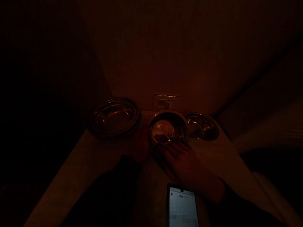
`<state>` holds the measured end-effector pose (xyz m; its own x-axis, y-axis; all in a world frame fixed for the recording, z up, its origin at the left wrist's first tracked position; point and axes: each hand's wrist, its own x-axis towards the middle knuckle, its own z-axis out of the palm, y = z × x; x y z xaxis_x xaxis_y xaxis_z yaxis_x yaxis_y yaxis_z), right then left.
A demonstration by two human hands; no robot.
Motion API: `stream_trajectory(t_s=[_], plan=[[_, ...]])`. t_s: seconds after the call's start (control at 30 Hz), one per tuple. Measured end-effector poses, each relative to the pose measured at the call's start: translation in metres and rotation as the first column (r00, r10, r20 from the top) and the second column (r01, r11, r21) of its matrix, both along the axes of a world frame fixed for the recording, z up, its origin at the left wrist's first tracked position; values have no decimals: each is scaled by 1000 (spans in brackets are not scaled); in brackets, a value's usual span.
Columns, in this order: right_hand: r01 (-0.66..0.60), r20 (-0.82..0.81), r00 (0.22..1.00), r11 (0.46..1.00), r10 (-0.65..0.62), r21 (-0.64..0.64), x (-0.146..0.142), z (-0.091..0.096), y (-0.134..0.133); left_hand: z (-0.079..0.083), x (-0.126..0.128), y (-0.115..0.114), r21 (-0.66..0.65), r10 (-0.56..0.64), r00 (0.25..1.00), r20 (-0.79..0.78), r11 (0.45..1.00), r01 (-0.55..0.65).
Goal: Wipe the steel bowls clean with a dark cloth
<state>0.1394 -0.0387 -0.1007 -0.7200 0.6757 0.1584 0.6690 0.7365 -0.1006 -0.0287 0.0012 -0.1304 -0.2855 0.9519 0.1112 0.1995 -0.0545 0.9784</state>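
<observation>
Bowl (pixel 168 126) just ahead of my right hand (pixel 184 161), left hand (pixel 141 143) at its left side, can't tell either grip

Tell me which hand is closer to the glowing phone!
Right. The right hand is just beyond the phone; the left hand is farther beyond it, to its left.

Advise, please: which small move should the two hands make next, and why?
Probably steady the deep, round, shiny metal bowl with the left hand, because that hand is at its left side while the right hand lies at its near rim. Darkness hides the left fingers' exact grip.
</observation>
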Motion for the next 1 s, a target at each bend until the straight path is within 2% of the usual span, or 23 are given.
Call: stream_trajectory(t_s=[0.07, 0.17, 0.27, 0.47, 0.7, 0.83, 1.0], plan=[[0, 4, 1000, 1000, 0, 3, 0, -2, 0, 4, 0, -1, -6, -63, 998, 21, 998, 64], [0, 1, 1000, 1000, 0, 13, 1, -4, 0, 7, 1, -1, -28, -170, 972, 160, 984, 177], [-1, -17, 1000, 1000, 1, 20, 3, -5, 0, 5, 2, 1, -45, -184, 953, 241, 979, 200], [-7, -41, 999, 1000, 8, 27, 11, -4, 0, 3, -3, 2, -53, -201, 952, 230, 974, 218], [-55, -120, 991, 996, 63, 74, 17, -11, 5, -1, -7, -1, 54, -229, 965, 130, 973, 224], [-57, -153, 986, 995, 70, 83, 18, -14, 5, -2, -6, -2, 58, -204, 978, 43, 978, 202], [-36, -114, 993, 997, 44, 73, 21, -9, 5, 3, -6, -3, 15, -129, 990, 50, 992, 128]])
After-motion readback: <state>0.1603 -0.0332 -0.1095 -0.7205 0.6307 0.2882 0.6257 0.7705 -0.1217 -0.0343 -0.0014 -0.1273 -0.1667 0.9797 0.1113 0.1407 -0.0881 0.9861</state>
